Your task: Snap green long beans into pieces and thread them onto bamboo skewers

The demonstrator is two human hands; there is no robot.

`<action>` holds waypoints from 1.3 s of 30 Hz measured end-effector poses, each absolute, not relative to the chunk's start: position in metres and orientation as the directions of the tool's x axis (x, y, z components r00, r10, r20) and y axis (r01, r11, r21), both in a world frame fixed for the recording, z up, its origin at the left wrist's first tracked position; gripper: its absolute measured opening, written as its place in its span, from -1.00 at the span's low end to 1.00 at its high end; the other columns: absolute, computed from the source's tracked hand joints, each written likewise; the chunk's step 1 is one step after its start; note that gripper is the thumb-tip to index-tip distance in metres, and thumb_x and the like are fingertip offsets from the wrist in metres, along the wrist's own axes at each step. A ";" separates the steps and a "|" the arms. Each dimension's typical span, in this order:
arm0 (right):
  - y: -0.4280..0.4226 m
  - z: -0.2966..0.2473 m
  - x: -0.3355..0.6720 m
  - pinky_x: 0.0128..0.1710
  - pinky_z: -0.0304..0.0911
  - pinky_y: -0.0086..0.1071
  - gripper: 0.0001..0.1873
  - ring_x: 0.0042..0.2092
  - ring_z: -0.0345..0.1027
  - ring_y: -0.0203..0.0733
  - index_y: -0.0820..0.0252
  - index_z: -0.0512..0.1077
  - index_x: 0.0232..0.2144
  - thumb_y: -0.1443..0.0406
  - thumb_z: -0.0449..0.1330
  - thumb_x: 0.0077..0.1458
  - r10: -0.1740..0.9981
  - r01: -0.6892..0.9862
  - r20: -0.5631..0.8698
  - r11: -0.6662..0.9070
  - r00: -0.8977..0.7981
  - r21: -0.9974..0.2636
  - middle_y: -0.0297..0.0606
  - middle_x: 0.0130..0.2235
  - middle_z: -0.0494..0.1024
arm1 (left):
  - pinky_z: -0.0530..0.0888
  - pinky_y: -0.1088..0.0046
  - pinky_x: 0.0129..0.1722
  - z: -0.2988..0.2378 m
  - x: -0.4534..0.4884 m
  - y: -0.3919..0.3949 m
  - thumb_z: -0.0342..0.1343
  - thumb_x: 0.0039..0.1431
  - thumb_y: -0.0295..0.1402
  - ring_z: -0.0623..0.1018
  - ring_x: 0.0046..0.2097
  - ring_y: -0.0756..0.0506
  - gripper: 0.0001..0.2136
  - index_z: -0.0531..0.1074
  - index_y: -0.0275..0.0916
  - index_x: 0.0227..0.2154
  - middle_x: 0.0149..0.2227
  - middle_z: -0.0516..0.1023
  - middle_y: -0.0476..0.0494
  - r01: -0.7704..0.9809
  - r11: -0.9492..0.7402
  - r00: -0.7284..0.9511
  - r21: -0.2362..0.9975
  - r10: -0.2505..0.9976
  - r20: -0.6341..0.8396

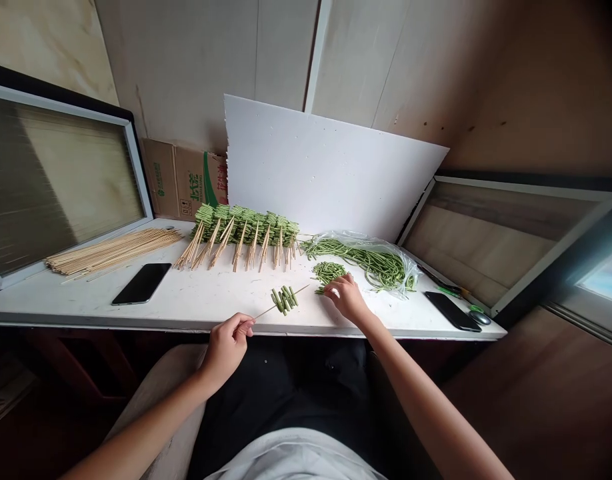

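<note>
My left hand (229, 343) is closed around the lower end of a thin wooden skewer (264, 312). Several short cut green bean pieces (285, 301) are threaded side by side on it, and its bare tip points up to the right. Over the front edge of a small pile of cut green beans (329, 271), my right hand (345, 295) has its fingers curled and drawn together. What lies between those fingertips is hidden. Long whole green beans (386, 265) spill from a clear plastic bag behind the right hand.
Stacked bean skewers (246, 223) line the back of the white table (186, 300). Bare skewers (116, 250) lie left, near a black phone (142, 283). Another dark phone (452, 311) and a round object (479, 318) sit right. A cardboard box (186, 180) and white board (331, 173) stand behind.
</note>
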State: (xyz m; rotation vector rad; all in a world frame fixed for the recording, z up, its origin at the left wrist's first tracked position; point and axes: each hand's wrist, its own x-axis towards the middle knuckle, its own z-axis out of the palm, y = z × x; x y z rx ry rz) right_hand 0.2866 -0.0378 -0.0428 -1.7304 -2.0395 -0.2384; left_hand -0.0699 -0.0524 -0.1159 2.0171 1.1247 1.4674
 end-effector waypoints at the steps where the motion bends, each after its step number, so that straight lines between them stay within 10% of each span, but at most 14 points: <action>1: -0.036 -0.040 0.284 -0.04 0.26 -0.09 -0.84 0.02 0.32 0.18 0.12 0.63 -0.25 0.25 0.23 0.29 0.899 0.977 0.421 0.181 -0.118 -0.111 -0.05 -0.15 0.64 | 0.45 0.50 -0.39 -0.116 -0.070 -0.052 0.06 0.38 -0.31 0.57 -0.46 -0.05 -0.80 0.54 -0.20 -0.33 -0.49 0.58 -0.03 0.371 -0.593 0.126 0.715 0.795 0.594; 18: -0.029 -0.035 0.285 -0.11 0.21 -0.12 -0.75 -0.04 0.26 0.13 0.21 0.56 -0.27 0.46 0.08 0.26 0.937 0.984 0.299 0.170 -0.180 0.059 0.07 -0.15 0.52 | 0.46 0.49 -0.37 -0.114 -0.067 -0.053 0.05 0.38 -0.30 0.57 -0.45 -0.04 -0.78 0.54 -0.22 -0.34 -0.49 0.58 -0.03 0.351 -0.566 0.160 0.746 0.822 0.547; 23: -0.038 -0.037 0.282 -0.05 0.25 -0.10 -0.77 -0.07 0.33 0.07 0.17 0.51 -0.29 0.31 0.06 0.34 0.897 0.898 0.414 0.303 -0.156 -0.319 -0.03 -0.18 0.56 | 0.46 0.49 -0.38 -0.114 -0.067 -0.053 0.04 0.38 -0.31 0.57 -0.46 -0.04 -0.79 0.54 -0.22 -0.33 -0.50 0.58 -0.03 0.350 -0.569 0.161 0.744 0.819 0.551; 28: -0.048 -0.041 0.281 -0.21 0.29 -0.26 -0.66 -0.19 0.48 -0.07 0.13 0.54 -0.21 0.00 0.31 0.19 0.961 0.405 0.273 0.268 -0.046 -0.874 -0.19 -0.25 0.63 | 0.46 0.50 -0.39 -0.118 -0.067 -0.053 0.06 0.38 -0.32 0.57 -0.46 -0.04 -0.79 0.53 -0.22 -0.34 -0.49 0.58 -0.03 0.357 -0.568 0.162 0.742 0.820 0.549; 39: -0.063 -0.040 0.249 -0.20 0.32 -0.36 -0.69 -0.10 0.48 -0.16 0.14 0.64 -0.25 0.06 0.44 0.08 0.994 -0.209 0.069 0.050 -0.088 -0.977 -0.19 -0.17 0.64 | 0.46 0.51 -0.39 -0.118 -0.066 -0.055 0.06 0.40 -0.29 0.57 -0.45 -0.03 -0.79 0.52 -0.21 -0.32 -0.50 0.56 -0.02 0.362 -0.575 0.190 0.734 0.816 0.546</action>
